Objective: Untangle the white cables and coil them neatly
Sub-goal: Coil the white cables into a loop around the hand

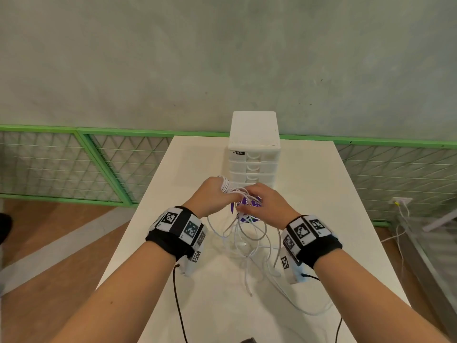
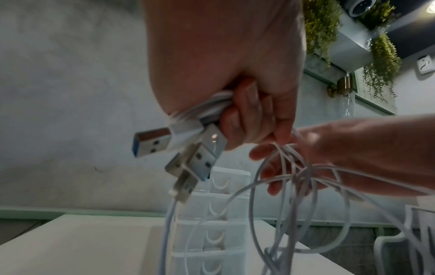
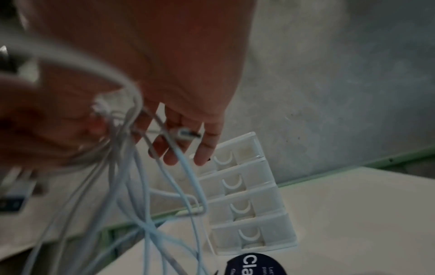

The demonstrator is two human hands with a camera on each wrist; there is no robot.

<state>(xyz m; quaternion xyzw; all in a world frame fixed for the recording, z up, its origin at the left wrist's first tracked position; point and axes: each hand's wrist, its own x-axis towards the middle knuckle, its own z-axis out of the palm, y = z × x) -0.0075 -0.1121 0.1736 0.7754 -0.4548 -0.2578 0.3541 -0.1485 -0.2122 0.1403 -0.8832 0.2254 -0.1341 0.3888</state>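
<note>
Several thin white cables (image 1: 247, 233) hang in a tangle from both hands down onto the white table (image 1: 321, 194). My left hand (image 1: 212, 194) grips a bundle of cable ends in its fist. In the left wrist view the same left hand (image 2: 247, 119) shows metal USB plugs (image 2: 153, 143) sticking out below the curled fingers. My right hand (image 1: 264, 206) is just right of it, almost touching. Its thumb and fingers pinch loose strands (image 3: 141, 186), and a small connector (image 3: 186, 133) lies across the fingers (image 3: 202, 148). The loops (image 2: 254, 204) run between the two hands.
A white drawer unit (image 1: 254, 129) stands on the table just behind the hands. A purple round object (image 1: 246, 201) lies under them. A green-framed mesh fence (image 1: 99, 164) runs along the wall. A wall socket with a cable (image 1: 401, 201) is at the right. Black wrist-camera wires (image 1: 178, 305) trail toward me.
</note>
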